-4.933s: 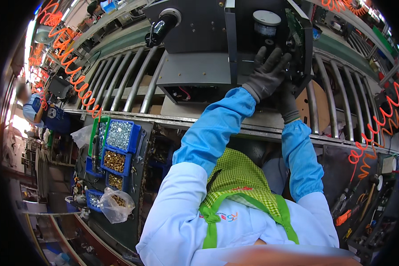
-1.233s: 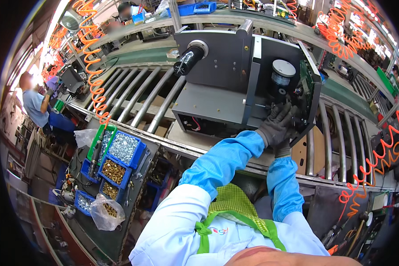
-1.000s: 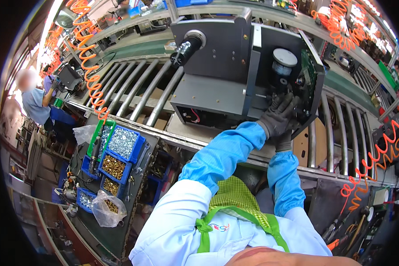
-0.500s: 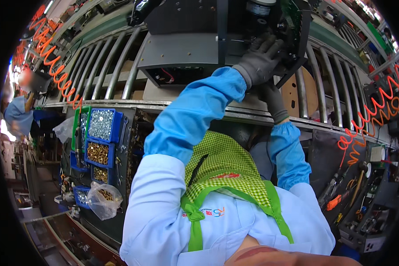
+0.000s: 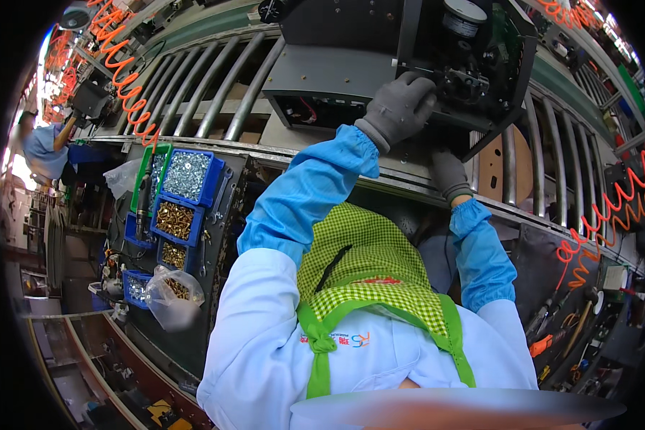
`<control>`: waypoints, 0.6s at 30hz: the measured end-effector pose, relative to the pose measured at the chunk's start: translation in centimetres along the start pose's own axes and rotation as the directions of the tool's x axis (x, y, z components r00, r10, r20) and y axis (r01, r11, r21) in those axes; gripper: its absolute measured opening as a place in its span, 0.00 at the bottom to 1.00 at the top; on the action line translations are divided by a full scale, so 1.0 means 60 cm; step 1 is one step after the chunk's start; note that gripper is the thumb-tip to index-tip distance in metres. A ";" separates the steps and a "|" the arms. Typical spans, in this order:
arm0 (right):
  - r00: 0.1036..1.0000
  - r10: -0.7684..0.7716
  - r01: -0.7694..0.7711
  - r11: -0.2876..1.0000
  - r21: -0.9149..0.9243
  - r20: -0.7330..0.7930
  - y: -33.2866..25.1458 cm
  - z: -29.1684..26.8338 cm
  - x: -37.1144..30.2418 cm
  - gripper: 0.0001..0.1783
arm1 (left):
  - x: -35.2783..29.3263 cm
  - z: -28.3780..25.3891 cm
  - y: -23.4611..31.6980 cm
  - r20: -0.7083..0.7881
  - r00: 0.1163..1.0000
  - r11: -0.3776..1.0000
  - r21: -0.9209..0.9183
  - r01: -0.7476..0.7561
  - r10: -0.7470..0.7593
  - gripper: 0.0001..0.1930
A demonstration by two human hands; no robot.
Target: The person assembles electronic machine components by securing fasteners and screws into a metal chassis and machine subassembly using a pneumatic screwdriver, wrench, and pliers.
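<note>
A dark grey metal machine housing (image 5: 330,69) stands on the roller conveyor, its right section holding a round white-topped part (image 5: 466,14), a small mechanism (image 5: 467,84) and a green circuit board. My left hand (image 5: 400,111), in a grey glove, is at the front edge of this section, left of the mechanism. Its fingers are curled together; anything in them is hidden. Lower and to the right, my right hand (image 5: 448,174), also gloved, reaches under the front of the housing. The fingers of that hand are mostly out of sight in shadow.
Metal rollers (image 5: 215,93) run to both sides of the housing. At left, blue bins (image 5: 211,179) hold silver and brass fasteners, beside a power driver (image 5: 145,193) and a plastic bag (image 5: 173,301). Orange coiled hoses (image 5: 125,82) hang at both sides. Tools lie at right; another person (image 5: 46,147) works far left.
My left hand has drawn back from the mechanism to the front edge of the section. The right hand stays low by the housing. The whole view has shifted, with the scene further right.
</note>
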State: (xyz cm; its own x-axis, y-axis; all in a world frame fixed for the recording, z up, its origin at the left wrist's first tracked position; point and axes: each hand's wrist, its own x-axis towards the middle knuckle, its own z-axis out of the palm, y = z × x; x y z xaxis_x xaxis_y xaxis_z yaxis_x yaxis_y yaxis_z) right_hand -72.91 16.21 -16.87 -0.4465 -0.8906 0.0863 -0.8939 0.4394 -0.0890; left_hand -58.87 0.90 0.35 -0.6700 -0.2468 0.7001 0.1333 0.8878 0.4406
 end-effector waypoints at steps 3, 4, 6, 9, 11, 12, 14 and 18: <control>0.999 -0.013 0.016 0.997 0.074 -0.039 0.013 0.007 0.000 0.11 | -0.008 0.026 0.005 -0.007 0.999 0.996 0.080 0.047 -0.047 0.12; 1.000 -0.002 -0.001 0.997 0.078 0.028 0.004 -0.006 0.002 0.12 | -0.014 0.038 0.001 0.053 0.994 0.982 0.167 0.089 -0.100 0.12; 0.996 0.011 -0.018 0.997 0.080 0.092 -0.001 -0.026 0.001 0.13 | -0.012 0.055 -0.003 0.122 0.980 0.956 0.266 0.123 -0.159 0.11; 0.988 -0.107 0.140 0.931 0.338 -0.115 -0.001 -0.053 0.006 0.12 | 0.002 0.076 0.008 0.185 0.918 0.902 0.328 0.279 -0.351 0.11; 0.950 0.308 -0.130 0.533 0.836 -0.048 -0.007 -0.077 0.018 0.12 | 0.019 0.092 -0.007 0.148 0.900 0.875 0.344 0.341 -0.409 0.11; 0.962 0.271 -0.059 0.334 0.941 -0.035 0.023 -0.061 0.030 0.14 | 0.026 0.110 -0.006 0.129 0.881 0.855 0.341 0.391 -0.455 0.11; 0.962 0.194 0.032 0.621 0.783 -0.194 0.031 -0.056 0.042 0.14 | 0.031 0.125 -0.022 0.113 0.892 0.855 0.359 0.374 -0.437 0.12; 0.949 -0.008 0.109 0.946 0.304 -0.315 0.036 -0.055 0.082 0.16 | 0.046 0.124 -0.024 0.161 0.815 0.809 0.324 0.490 -0.557 0.14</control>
State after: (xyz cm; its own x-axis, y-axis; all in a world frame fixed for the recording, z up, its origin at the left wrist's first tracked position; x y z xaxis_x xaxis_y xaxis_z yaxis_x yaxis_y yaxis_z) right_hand -77.14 13.16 -13.35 -0.4292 -0.8122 0.3951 -0.8821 0.2830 -0.3765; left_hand -66.33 1.81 -2.53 -0.7375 -0.6334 0.2343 -0.4567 0.7234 0.5179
